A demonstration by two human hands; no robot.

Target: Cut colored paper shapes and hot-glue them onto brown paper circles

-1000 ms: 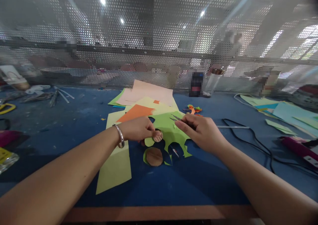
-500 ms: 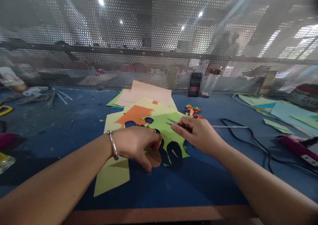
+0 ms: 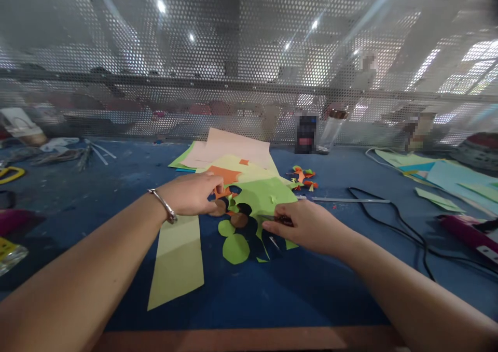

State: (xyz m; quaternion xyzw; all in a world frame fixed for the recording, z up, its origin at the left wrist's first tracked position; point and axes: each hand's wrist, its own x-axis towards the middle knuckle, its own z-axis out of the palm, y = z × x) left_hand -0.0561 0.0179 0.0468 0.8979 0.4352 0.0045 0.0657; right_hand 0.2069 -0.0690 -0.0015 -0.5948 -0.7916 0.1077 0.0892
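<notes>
My left hand (image 3: 194, 194), with a silver bangle on the wrist, has its thumb and fingers closed at the edge of a brown paper circle (image 3: 220, 207). Beside that lies a second brown circle (image 3: 238, 220). A large green paper circle (image 3: 235, 249) and a smaller green circle (image 3: 226, 228) rest nearer to me. My right hand (image 3: 298, 221) is closed around slim pointed tweezers (image 3: 283, 220), partly hidden by the fingers. Under their tip is a green paper sheet (image 3: 268, 194) with round cut-outs. An orange sheet (image 3: 227, 174) lies partly behind my left fingers.
Pale yellow paper (image 3: 177, 269) lies under my left wrist, and pink sheets (image 3: 237, 147) are stacked behind. Orange and green paper scraps (image 3: 301, 176) sit beyond my right hand. A black cord (image 3: 404, 225) and a purple tool (image 3: 462, 230) are at right. Perforated metal (image 3: 233, 56) stands behind the table.
My left hand has moved away from me and left with the brown circle, uncovering the green circles. My right hand has come slightly nearer, lowering the tweezers over the green sheet.
</notes>
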